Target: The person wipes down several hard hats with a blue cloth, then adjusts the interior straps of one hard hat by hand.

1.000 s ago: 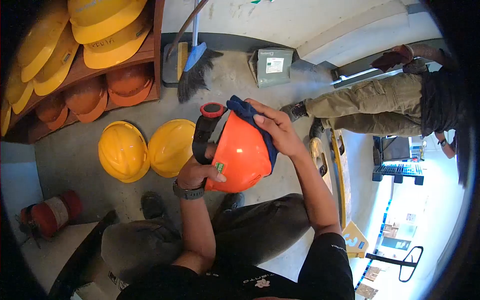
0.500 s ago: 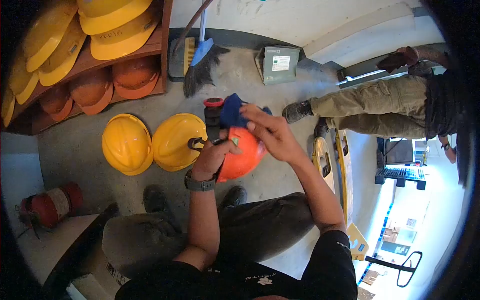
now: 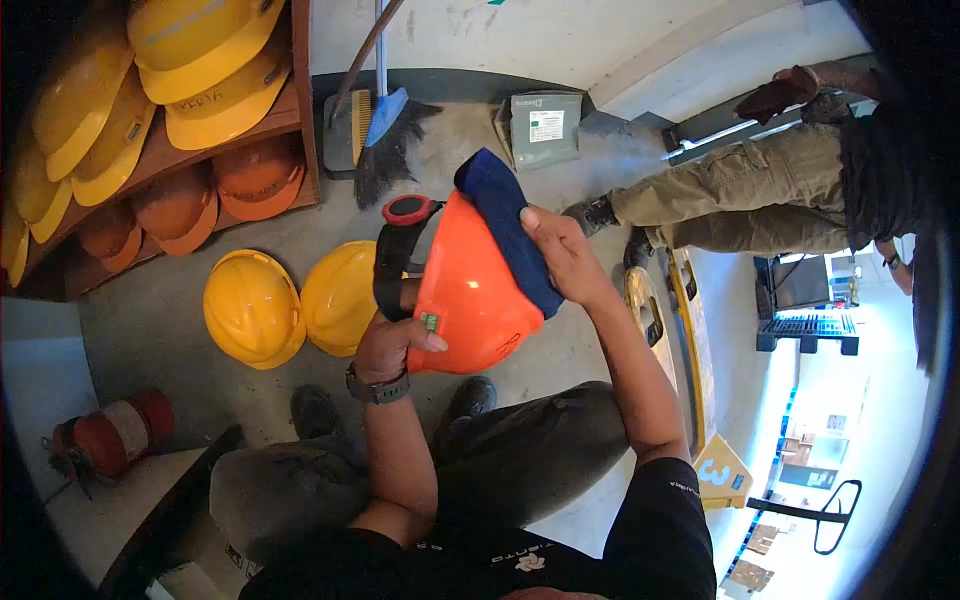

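An orange hard hat (image 3: 465, 300) is held up in front of me, tilted on its side. Its black headband and red adjuster knob (image 3: 407, 209) stick out at the left. My left hand (image 3: 392, 345), with a watch on the wrist, grips the lower left rim, thumb on the outer shell and fingers hidden inside. A folded dark blue cloth (image 3: 508, 235) lies along the upper right side of the shell. My right hand (image 3: 565, 258) pinches this cloth against the hat, thumb on top. Two yellow hard hats (image 3: 254, 309) are on the floor beyond my left hand, one partly covered.
Yellow and orange hard hats fill a wooden shelf (image 3: 306, 120) at upper left. A broom (image 3: 388, 118) and a grey-green box (image 3: 545, 130) are by the wall. A fire extinguisher (image 3: 118, 432) is at left. A person (image 3: 740, 185) stands at right near a yellow pallet jack (image 3: 722, 475).
The hard hat has turned and come up closer, showing more of its shell and headband. My right hand has moved from over the cloth to its right edge, and the cloth is spread longer.
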`<action>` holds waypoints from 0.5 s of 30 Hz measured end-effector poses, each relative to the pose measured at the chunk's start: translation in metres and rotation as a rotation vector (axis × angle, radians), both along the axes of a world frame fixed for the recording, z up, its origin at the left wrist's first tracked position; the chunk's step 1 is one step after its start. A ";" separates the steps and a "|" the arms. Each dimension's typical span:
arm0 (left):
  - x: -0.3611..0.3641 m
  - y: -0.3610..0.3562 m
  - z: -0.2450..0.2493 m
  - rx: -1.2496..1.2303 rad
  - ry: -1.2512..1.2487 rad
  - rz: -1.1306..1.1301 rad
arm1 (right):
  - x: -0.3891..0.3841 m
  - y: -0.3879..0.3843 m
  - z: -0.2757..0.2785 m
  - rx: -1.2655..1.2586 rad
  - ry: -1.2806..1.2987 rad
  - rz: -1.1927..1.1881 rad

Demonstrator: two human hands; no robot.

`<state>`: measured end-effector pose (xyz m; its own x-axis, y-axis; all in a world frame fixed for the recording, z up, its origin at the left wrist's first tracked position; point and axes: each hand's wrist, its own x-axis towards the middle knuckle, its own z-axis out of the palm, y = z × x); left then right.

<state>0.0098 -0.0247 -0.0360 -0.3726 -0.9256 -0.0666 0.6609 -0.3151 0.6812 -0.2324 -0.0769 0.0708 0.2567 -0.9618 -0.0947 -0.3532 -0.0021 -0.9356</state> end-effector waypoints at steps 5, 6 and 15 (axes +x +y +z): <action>-0.004 0.003 0.004 0.118 0.490 0.176 | 0.002 0.004 0.004 0.344 -0.169 -0.160; -0.005 0.000 0.000 0.114 0.486 0.182 | 0.004 0.004 -0.002 0.298 -0.194 -0.172; -0.012 -0.016 -0.004 0.042 0.828 0.221 | 0.016 0.012 -0.005 -0.032 -0.018 -0.071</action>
<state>-0.0019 -0.0410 -0.0403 -0.1272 -0.9856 0.1115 0.9893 -0.1341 -0.0570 -0.2162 -0.0649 0.0654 0.1893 -0.9801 -0.0596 -0.3364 -0.0077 -0.9417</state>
